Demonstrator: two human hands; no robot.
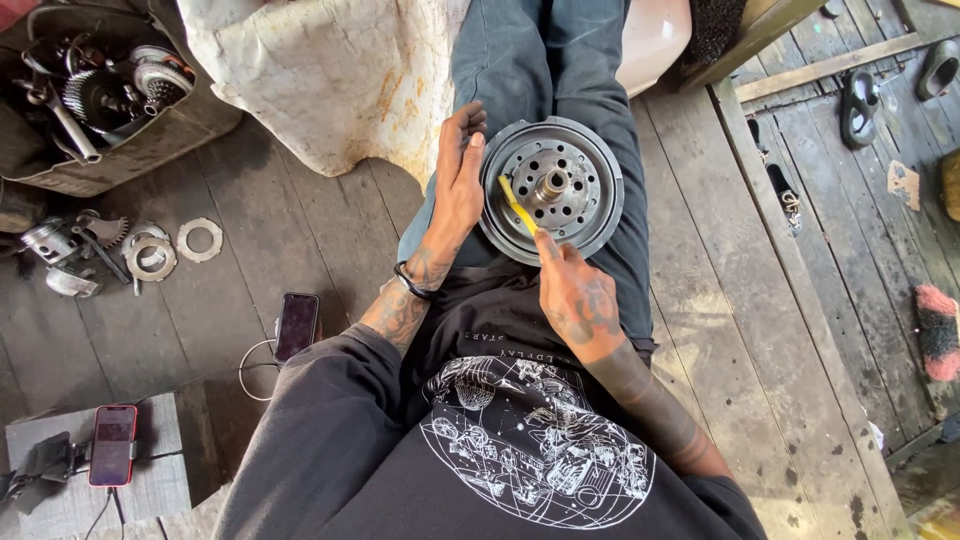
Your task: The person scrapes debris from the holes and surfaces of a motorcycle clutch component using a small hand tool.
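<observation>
drum (552,190) rests on my lap, face up. left hand (456,190) lies flat against its rim at 9 o'clock, fingers extended, gripping nothing. right hand (578,298) pinches a yellow strip (518,205), tip on the plate between hub and rim at about 8 o'clock. judgement: mid-job — only that sector is being worked, the rest of the ring is left. look: grey metal, ring of holes, central shaft, dull and grimy.

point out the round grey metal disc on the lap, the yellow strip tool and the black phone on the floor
round grey metal disc (590,215), head view, perforated face
yellow strip tool (517,203), head view, mid blade
black phone (296,325), head view, screen centre
</observation>
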